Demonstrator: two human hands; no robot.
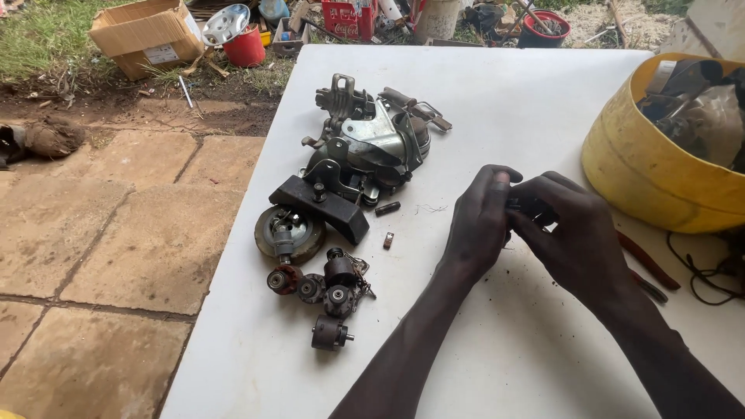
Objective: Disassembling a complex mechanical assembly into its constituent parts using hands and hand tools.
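Over the white table [497, 101], my left hand [479, 225] and my right hand [570, 237] meet around a small dark part [518, 205], fingers closed on it; most of it is hidden. Left of my hands lies a grey metal mechanism [365, 140] with a black block [322, 203], a round pulley [289, 235], several small dark rollers [322, 287] and two tiny loose pieces [387, 208].
A yellow tub [648, 167] of scrap stands at the right edge, with red-handled pliers [648, 264] and a black cord beside it. Beyond the table are paving slabs, a cardboard box [147, 35], a red bucket [247, 46] and clutter.
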